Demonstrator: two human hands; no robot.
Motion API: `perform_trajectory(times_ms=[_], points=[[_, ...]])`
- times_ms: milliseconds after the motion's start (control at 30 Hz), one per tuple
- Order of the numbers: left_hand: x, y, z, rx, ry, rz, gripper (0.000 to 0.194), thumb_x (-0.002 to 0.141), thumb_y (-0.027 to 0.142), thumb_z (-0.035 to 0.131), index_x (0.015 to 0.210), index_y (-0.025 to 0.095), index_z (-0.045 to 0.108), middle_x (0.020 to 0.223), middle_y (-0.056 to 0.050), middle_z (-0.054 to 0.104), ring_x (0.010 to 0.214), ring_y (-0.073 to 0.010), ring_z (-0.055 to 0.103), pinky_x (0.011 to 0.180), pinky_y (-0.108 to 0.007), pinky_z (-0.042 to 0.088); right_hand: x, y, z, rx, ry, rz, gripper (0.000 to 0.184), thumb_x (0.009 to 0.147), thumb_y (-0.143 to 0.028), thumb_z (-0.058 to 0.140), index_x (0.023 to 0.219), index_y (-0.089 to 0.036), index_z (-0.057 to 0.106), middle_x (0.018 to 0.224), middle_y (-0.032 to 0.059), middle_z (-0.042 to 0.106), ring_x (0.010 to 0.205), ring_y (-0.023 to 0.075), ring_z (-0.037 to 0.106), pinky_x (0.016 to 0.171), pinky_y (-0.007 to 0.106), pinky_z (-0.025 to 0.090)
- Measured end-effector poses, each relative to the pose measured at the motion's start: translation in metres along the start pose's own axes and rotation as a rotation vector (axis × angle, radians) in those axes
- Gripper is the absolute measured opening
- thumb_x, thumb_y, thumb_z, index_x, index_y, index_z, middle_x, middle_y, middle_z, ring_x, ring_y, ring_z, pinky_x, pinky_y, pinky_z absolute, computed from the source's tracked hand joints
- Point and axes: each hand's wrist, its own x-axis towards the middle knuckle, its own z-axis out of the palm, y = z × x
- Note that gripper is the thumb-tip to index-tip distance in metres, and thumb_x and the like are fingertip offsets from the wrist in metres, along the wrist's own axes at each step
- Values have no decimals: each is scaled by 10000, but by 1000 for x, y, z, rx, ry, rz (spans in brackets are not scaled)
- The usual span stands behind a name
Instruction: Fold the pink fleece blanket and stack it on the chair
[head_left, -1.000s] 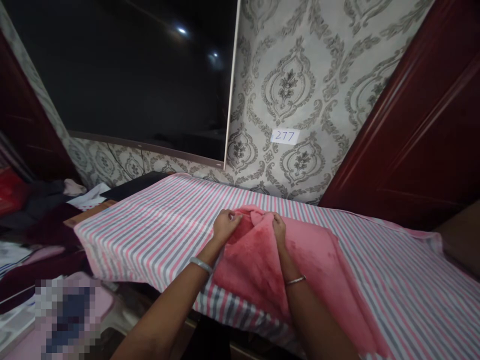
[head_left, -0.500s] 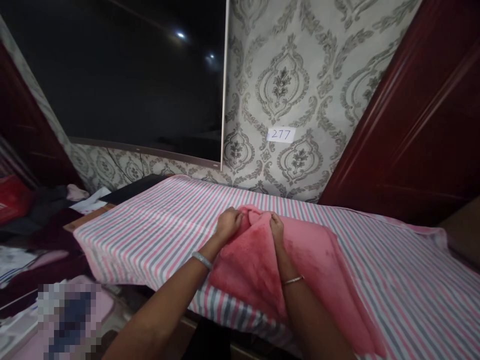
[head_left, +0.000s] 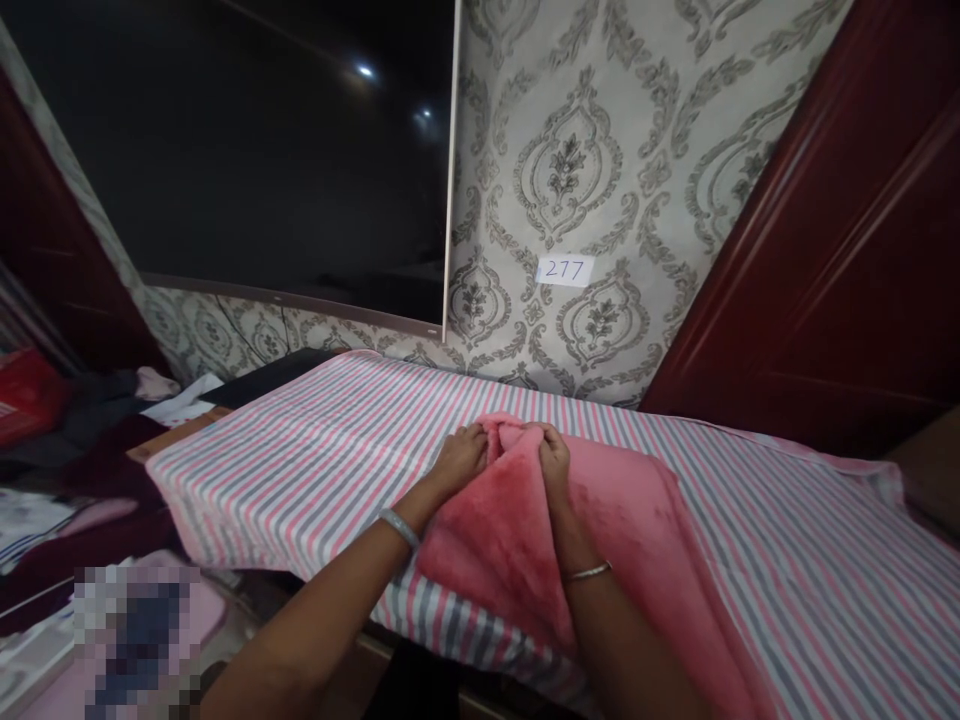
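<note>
A plush garment or blanket in pink-red (head_left: 502,530) lies folded on a striped cloth; which of the two it is I cannot tell. My left hand (head_left: 463,458) is closed on its raised edge, near a small opening in the fabric. Just to the right, my right hand (head_left: 553,455) grips another part of the same edge, fingers curled over it. Between the hands a flap hangs down toward me, its fuzzy side showing. The smoother part of the pink-red fabric spreads out to the right, partly behind my right forearm.
The pink, grey and white striped cloth (head_left: 300,450) covers the table. A large dark television (head_left: 262,150) hangs on the patterned wall. A paper marked 277 (head_left: 565,270) is stuck there. Piled clothes (head_left: 90,440) lie at left; a dark red wooden panel (head_left: 810,280) stands at right.
My left hand has shifted slightly down along the fabric edge, its fingers curling more over it. My right hand keeps its grip almost in place.
</note>
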Motion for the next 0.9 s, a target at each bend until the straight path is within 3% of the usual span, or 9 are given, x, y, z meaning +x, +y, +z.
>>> perform_trajectory(times_ms=[133,233,367,467,600,700,767,900], points=[[-3,-2,2,-88,-11,-65,328,966,294,460,1184,231,696,1264,-90,648,1096,-239,582,956,-372,438,-4,-8,3,-22,1,-42,246,692,-444,539,740,-213,609,783,36,665,786,218,583,767,337,464],[1,-4,-1,-194,-3,-120,298,954,297,464,1041,223,740,1169,-76,697,1080,-246,581,956,-365,419,-7,-12,5,-30,-36,-52,240,704,-437,552,757,-213,619,793,36,669,808,220,582,782,336,460],[14,-5,-2,-282,-32,-255,398,938,447,492,749,184,722,769,-67,695,791,-216,626,728,-302,436,-8,-14,6,-25,-59,-45,242,706,-436,567,767,-210,627,789,39,665,829,228,578,783,333,455],[25,-1,1,-349,-30,-363,404,902,476,533,697,167,694,623,-44,623,606,-183,581,575,-282,364,-8,-13,5,-33,-56,-39,232,697,-430,566,748,-211,623,788,38,666,811,226,572,768,329,453],[30,3,6,-431,41,-396,323,908,376,538,740,148,695,631,-37,610,648,-175,570,582,-270,352,-6,-11,4,-27,-58,-55,224,688,-419,556,740,-211,622,772,31,659,787,221,571,760,330,458],[30,-1,10,-540,-4,-371,302,904,336,554,712,141,683,598,-10,592,608,-147,539,578,-248,378,-6,-10,3,-31,-53,-69,224,714,-419,549,754,-209,620,769,30,652,790,219,573,768,333,465],[31,-6,13,-592,-29,-365,240,864,285,610,683,140,672,591,0,591,598,-138,535,576,-237,391,-7,-9,4,-30,-84,-81,212,728,-403,557,774,-208,625,798,33,655,807,218,580,778,334,475],[34,-15,18,-634,44,-392,76,793,213,676,802,142,703,720,-20,671,733,-161,600,642,-238,431,-12,-8,8,-73,-190,-168,191,765,-365,561,810,-207,659,948,67,657,943,229,604,866,352,497]])
